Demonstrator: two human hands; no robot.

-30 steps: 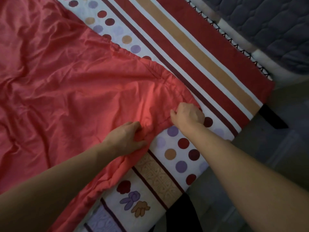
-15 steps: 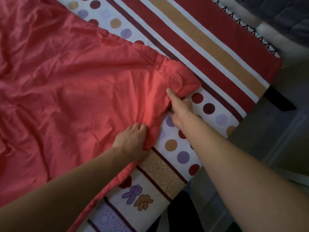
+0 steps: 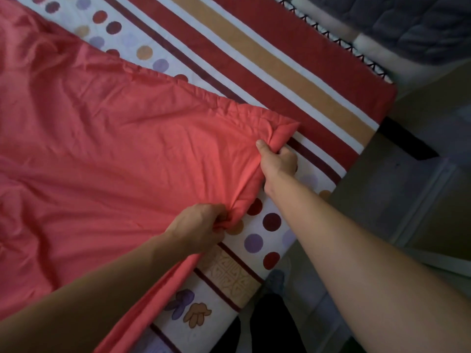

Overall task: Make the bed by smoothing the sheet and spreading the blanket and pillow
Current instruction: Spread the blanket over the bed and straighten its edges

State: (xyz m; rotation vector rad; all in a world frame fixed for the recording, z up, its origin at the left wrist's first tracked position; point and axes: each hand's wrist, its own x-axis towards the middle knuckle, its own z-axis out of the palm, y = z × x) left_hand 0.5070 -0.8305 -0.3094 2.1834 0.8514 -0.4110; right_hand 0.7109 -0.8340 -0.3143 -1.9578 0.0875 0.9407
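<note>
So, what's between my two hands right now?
In the head view, only the gathered edge of the red blanket runs between the left hand and the right hand; the dotted sheet lies bare beside it.

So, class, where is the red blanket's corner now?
Head view, right of centre: the blanket corner sits over the striped sheet, gripped by the right hand.

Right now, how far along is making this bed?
Done: the patterned sheet lies flat where it shows. In hand: the left hand and right hand each grip the near edge of the red blanket, the right at its corner. Left: it is creased and short of the bed's corner; no pillow in view.
</note>
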